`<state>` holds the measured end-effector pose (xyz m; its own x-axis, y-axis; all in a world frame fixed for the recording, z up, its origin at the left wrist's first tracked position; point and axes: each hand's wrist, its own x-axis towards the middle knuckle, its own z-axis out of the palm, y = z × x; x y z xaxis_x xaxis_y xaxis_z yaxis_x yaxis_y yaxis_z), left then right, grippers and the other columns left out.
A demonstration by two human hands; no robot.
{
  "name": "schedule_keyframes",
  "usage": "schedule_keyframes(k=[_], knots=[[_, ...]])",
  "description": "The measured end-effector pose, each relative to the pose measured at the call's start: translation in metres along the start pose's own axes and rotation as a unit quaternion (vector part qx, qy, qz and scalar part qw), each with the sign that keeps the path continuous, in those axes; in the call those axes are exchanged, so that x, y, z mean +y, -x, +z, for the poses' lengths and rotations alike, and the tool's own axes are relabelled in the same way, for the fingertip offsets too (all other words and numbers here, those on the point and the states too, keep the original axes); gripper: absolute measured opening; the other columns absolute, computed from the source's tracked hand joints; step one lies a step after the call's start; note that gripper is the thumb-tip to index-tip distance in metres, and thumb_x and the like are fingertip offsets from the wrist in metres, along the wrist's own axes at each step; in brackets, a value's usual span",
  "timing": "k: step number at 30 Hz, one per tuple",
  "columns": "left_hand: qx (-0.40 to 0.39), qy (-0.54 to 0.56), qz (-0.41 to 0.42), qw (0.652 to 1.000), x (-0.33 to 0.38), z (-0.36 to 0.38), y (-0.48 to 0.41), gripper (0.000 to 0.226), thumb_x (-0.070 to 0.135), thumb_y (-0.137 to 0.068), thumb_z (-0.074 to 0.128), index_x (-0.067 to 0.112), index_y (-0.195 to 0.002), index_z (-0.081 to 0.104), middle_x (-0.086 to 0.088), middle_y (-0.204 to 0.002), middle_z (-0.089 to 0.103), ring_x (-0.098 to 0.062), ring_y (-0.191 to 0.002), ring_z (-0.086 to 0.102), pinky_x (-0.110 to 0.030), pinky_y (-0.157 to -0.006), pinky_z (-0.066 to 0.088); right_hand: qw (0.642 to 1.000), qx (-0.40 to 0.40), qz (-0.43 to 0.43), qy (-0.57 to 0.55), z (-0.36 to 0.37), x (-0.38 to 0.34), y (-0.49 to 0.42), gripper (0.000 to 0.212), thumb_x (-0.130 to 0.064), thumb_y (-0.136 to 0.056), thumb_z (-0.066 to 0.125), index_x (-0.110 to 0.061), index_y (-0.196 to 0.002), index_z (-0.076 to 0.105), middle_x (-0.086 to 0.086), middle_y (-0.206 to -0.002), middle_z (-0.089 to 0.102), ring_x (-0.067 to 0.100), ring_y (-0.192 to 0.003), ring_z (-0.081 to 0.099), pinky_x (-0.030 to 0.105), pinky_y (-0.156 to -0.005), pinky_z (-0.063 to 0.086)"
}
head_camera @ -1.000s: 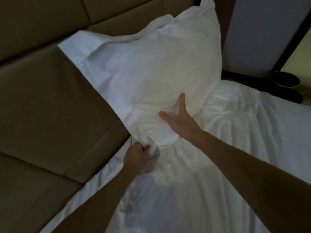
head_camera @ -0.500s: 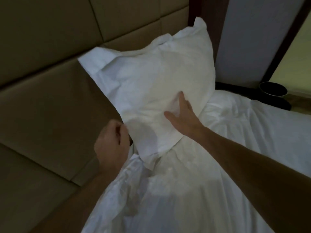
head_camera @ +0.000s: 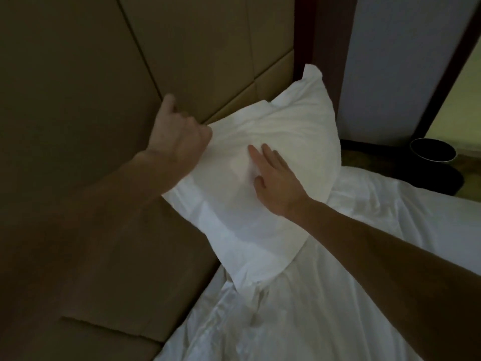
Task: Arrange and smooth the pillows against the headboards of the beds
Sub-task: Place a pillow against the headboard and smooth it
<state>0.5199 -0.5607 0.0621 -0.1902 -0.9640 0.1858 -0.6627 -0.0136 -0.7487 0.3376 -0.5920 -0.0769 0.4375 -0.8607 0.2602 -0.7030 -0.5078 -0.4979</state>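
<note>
A white pillow point(head_camera: 291, 142) leans upright against the tan padded headboard point(head_camera: 104, 100) at the head of the bed. My left hand point(head_camera: 179, 136) grips the pillow's upper left corner, fingers curled over the edge, thumb sticking up. My right hand point(head_camera: 276, 178) lies flat on the pillow's front face with its fingers straight and spread. The pillow's lower flap rests on the white sheet point(head_camera: 338, 295).
A dark wooden post point(head_camera: 328, 48) and a pale wall panel point(head_camera: 406, 61) stand past the pillow. A dark round bin point(head_camera: 432, 155) sits on the floor at the right, beyond the bed's edge. The crumpled sheet covers the lower right.
My left hand let go of the pillow's bottom corner, rose along the left edge and took the upper left corner. The pillow's folded top corner has been pulled in. My right hand stayed pressed on the front.
</note>
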Motion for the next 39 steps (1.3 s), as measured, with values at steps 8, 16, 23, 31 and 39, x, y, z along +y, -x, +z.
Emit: schedule_keyframes(k=[8, 16, 23, 31, 39], knots=[[0.002, -0.157, 0.163, 0.974, -0.002, -0.029, -0.036, 0.037, 0.024, -0.095, 0.049, 0.018, -0.131, 0.056, -0.012, -0.131, 0.049, -0.032, -0.123, 0.038, -0.047, -0.101, 0.030, 0.980, -0.141, 0.105, 0.089, -0.029, 0.062, -0.025, 0.083, -0.028, -0.099, 0.050, -0.040, -0.155, -0.009, 0.006, -0.167, -0.009, 0.034, -0.153, -0.005, 0.053, -0.123, 0.011], [0.030, 0.256, 0.199, 0.945, 0.099, 0.002, -0.089, 0.067, 0.055, -0.099, 0.024, 0.017, -0.152, 0.036, -0.012, -0.153, 0.043, -0.029, -0.142, 0.039, -0.046, -0.120, 0.022, 0.992, -0.023, 0.127, -0.008, -0.004, 0.093, -0.046, 0.082, -0.063, -0.089, 0.007, -0.021, -0.159, 0.011, 0.010, -0.166, 0.016, 0.028, -0.153, 0.010, 0.046, -0.124, 0.016], [-0.156, 0.443, -0.053, 0.882, 0.106, 0.026, -0.169, 0.068, 0.061, -0.097, 0.038, 0.012, -0.144, 0.040, -0.019, -0.145, 0.048, -0.039, -0.130, 0.047, -0.047, -0.106, 0.040, 0.966, 0.046, 0.241, -0.081, 0.006, 0.151, -0.029, 0.064, -0.054, -0.102, 0.019, -0.026, -0.158, 0.007, 0.010, -0.165, 0.015, 0.030, -0.152, 0.016, 0.049, -0.122, 0.021], [-0.192, 0.585, -0.111, 0.780, 0.153, 0.019, -0.264, 0.101, 0.068, -0.088, 0.056, 0.006, -0.158, 0.017, -0.013, -0.160, 0.031, -0.033, -0.141, 0.040, -0.038, -0.107, 0.038, 0.909, -0.213, 0.275, 0.228, -0.008, 0.303, 0.005, 0.074, -0.062, -0.099, 0.030, -0.035, -0.157, -0.007, 0.008, -0.168, -0.002, 0.034, -0.153, -0.003, 0.058, -0.122, 0.007], [-0.213, 0.566, -0.148, 0.783, 0.187, 0.023, -0.347, 0.102, 0.073, -0.083, 0.059, 0.004, -0.153, 0.030, -0.015, -0.154, 0.041, -0.036, -0.131, 0.048, -0.038, -0.096, 0.042, 0.815, -0.302, 0.481, 0.110, 0.010, 0.425, 0.043, 0.137, -0.100, -0.051, 0.050, -0.047, -0.144, -0.035, 0.022, -0.154, -0.038, 0.055, -0.142, -0.025, 0.073, -0.112, -0.005]])
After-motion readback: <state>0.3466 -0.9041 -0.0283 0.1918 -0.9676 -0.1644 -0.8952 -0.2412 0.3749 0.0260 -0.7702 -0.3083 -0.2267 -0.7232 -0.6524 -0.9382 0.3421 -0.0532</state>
